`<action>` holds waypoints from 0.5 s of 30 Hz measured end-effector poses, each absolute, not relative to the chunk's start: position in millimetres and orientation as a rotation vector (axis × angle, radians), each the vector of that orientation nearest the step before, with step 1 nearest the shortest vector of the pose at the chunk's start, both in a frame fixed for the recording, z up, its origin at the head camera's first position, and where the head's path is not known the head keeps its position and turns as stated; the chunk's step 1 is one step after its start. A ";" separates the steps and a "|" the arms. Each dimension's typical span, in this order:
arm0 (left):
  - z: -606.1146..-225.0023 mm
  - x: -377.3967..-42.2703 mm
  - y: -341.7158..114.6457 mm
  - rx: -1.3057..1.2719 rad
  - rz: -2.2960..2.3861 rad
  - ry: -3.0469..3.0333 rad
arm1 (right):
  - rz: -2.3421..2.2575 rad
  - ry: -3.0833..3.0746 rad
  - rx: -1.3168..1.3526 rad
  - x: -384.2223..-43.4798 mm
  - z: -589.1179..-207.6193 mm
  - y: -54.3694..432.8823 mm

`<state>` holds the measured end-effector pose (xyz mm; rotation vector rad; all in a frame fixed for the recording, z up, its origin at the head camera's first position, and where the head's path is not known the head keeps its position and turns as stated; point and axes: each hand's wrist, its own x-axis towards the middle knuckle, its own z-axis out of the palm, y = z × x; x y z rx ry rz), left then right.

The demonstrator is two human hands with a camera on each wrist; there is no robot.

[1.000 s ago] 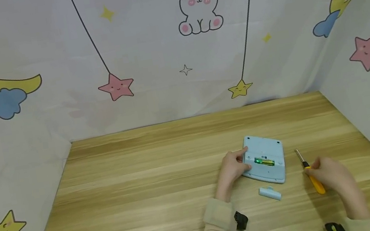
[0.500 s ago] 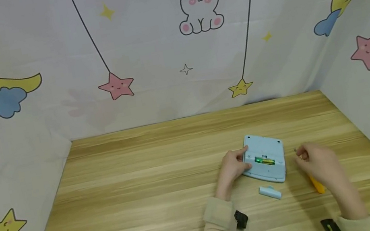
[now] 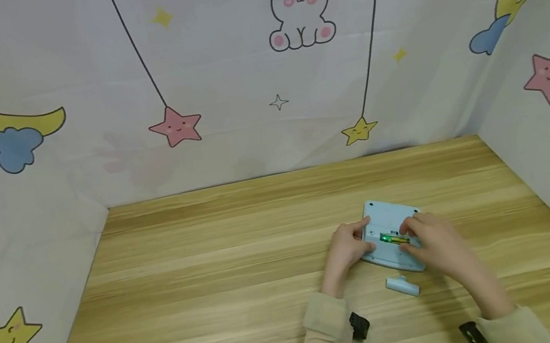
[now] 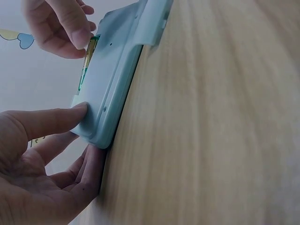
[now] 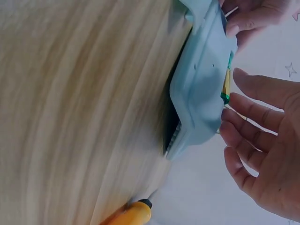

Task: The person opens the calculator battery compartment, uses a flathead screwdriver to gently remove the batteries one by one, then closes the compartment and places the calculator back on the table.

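The wooden table (image 3: pixel 212 255) carries the light-blue device (image 3: pixel 386 218), which lies back side up toward the right, with its slot uncovered. The left hand (image 3: pixel 344 250) holds the device's left edge, thumb on the back and the other fingers at the side. This hold should stay firm, so that the device does not slide. The right hand (image 3: pixel 437 244) is over the slot, fingers half bent, thumb and forefinger apart around the battery (image 3: pixel 390 238). It seems to grip nothing; whether a fingertip touches the battery, one cannot tell. The step appears to be handling this battery in its slot, so it would be better to use only the fingertips, near one end, and not to force.

The right wrist view shows the screwdriver (image 5: pixel 133 215) on the table, which the head view does not show, probably because of the right arm. The head view makes clear that the small cover (image 3: pixel 402 286) lies apart from the device, on the person's side; in the wrist views the two overlap. The left wrist view shows fingers below the device's edge, hidden from above.
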<state>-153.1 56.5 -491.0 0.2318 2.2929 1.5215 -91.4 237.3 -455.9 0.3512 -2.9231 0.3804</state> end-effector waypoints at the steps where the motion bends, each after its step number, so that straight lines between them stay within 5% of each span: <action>1: -491.5 -152.7 56.5 0.235 1.517 2.298 | 0.370 -2.930 0.353 -92.0 -456.6 236.1; 15: -489.8 -152.5 56.1 0.252 1.537 2.292 | 0.306 -2.997 0.273 -96.5 -458.0 232.7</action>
